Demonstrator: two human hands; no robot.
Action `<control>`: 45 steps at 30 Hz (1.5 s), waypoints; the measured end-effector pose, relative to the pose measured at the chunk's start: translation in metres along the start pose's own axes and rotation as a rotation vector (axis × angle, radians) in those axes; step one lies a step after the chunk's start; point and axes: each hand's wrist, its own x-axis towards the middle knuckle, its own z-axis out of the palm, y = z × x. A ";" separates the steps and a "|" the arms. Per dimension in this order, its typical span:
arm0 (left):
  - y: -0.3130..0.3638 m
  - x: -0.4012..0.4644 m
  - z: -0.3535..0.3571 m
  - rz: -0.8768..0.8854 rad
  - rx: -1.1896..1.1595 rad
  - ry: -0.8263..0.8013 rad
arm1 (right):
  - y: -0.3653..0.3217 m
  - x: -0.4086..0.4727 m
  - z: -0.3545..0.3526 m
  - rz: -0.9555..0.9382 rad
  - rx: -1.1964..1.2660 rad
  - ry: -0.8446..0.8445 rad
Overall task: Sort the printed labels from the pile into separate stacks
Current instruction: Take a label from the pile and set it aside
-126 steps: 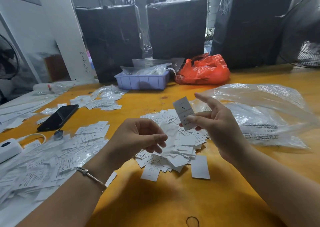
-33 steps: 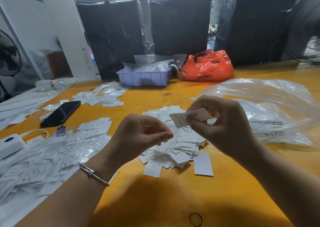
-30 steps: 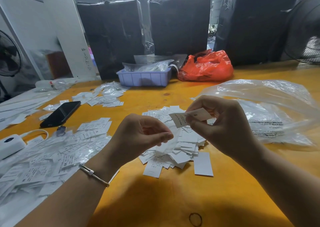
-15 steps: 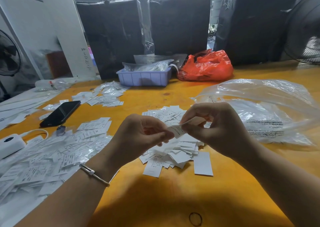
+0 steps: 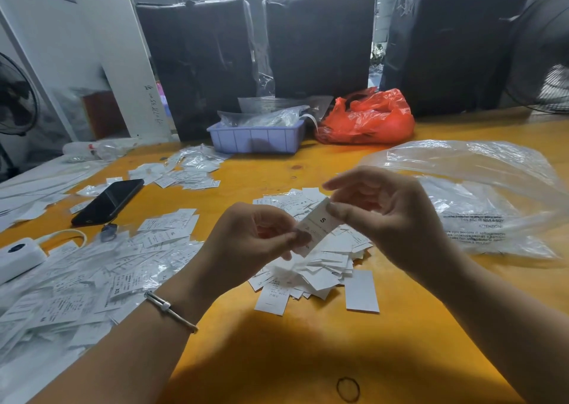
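A white label printed with an "S" (image 5: 320,222) is held above the table between both hands. My left hand (image 5: 249,243) pinches its lower left end, with more white labels bunched under the fingers. My right hand (image 5: 388,215) pinches its upper right end between thumb and finger, the other fingers spread. Below them lies the loose pile of white labels (image 5: 317,268) on the yellow table (image 5: 308,351). A wide spread of labels (image 5: 92,274) covers the left side, and a smaller group (image 5: 184,172) lies further back.
A black phone (image 5: 107,202) and a white device with a cable (image 5: 18,255) lie at left. A large clear plastic bag (image 5: 480,200) is at right. A lilac tray (image 5: 255,137) and a red bag (image 5: 366,118) stand at the back. A rubber band (image 5: 348,389) lies near me.
My right hand brought the "S" label down to my left hand, which now pinches its lower end. Before, the right hand alone held it up.
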 end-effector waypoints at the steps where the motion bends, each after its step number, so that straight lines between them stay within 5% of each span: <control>1: 0.000 0.000 0.000 -0.011 -0.015 0.002 | 0.000 0.000 -0.001 -0.010 -0.004 0.032; 20: -0.003 0.001 0.003 -0.095 -0.099 0.013 | -0.003 -0.006 0.011 0.012 -0.163 -0.129; 40: 0.004 0.002 -0.006 -0.076 -0.127 0.004 | 0.002 -0.005 0.007 0.119 0.107 -0.091; 45: -0.015 0.007 -0.048 -0.260 0.261 0.069 | 0.020 -0.002 0.006 0.186 -0.317 -0.072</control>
